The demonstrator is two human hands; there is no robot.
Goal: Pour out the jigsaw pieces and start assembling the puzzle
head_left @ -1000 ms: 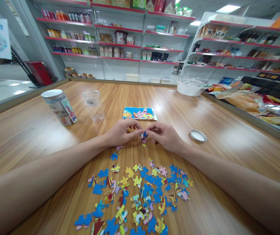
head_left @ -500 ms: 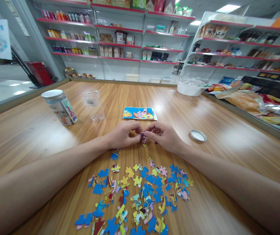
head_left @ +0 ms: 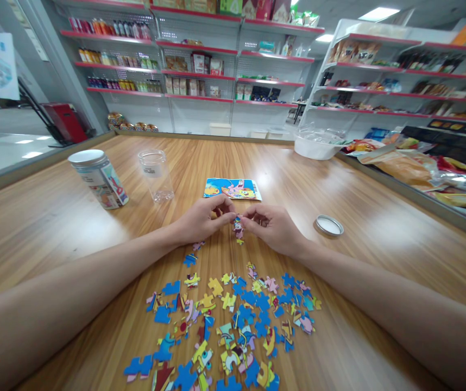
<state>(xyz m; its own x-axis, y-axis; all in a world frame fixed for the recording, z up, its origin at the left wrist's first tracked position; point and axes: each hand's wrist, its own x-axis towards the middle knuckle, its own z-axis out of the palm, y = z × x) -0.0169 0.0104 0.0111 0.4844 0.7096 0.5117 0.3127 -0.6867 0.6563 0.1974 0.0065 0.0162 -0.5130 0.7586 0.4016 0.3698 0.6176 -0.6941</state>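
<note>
My left hand [head_left: 200, 220] and my right hand [head_left: 271, 227] meet over the wooden table [head_left: 54, 228], fingertips pinching small joined puzzle pieces [head_left: 238, 228] between them, held upright just above the wood. Several loose coloured puzzle pieces [head_left: 233, 326] lie scattered on the table in front of me, nearer than the hands. Just beyond the hands lies the flat reference picture card [head_left: 232, 189].
A lidded printed jar [head_left: 98, 178] and an uncapped clear jar [head_left: 155, 175] stand at the left. A round metal lid [head_left: 329, 225] lies right of my right hand. A white bowl [head_left: 316, 145] and snack packets [head_left: 412, 163] sit far right. Store shelves line the back.
The hands stay together on the joined pieces; the fingers shifted slightly and the pieces now stand a bit more upright and visible between the fingertips.
</note>
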